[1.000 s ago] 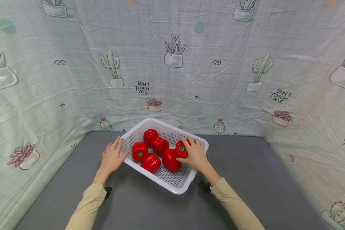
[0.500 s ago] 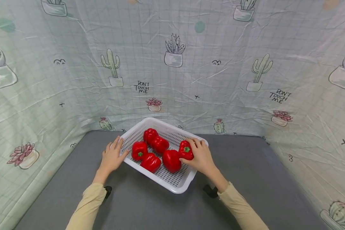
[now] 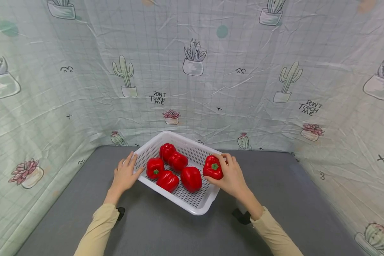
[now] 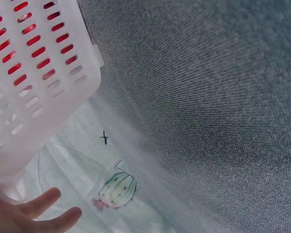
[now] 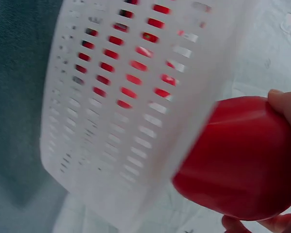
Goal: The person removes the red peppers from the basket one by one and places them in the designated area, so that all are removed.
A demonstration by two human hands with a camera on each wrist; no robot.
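My right hand grips a red bell pepper by its sides, green stem facing up, over the right end of the white perforated basket. In the right wrist view, this bell pepper is up at the rim, with fingertips on its far side. My left hand rests at the basket's left corner, fingers straight along the rim. The left wrist view has two of its fingers stretched out past the basket wall. Several more red bell peppers lie in the basket.
The basket stands on a dark grey table. Behind and on both sides hangs a pale curtain printed with potted cacti. Each wrist wears a small black device.
The right hand has drawn its bell pepper rightward from beside the large pepper toward the basket's right rim, and the forearm has shifted right too. The left hand and the basket stay put.
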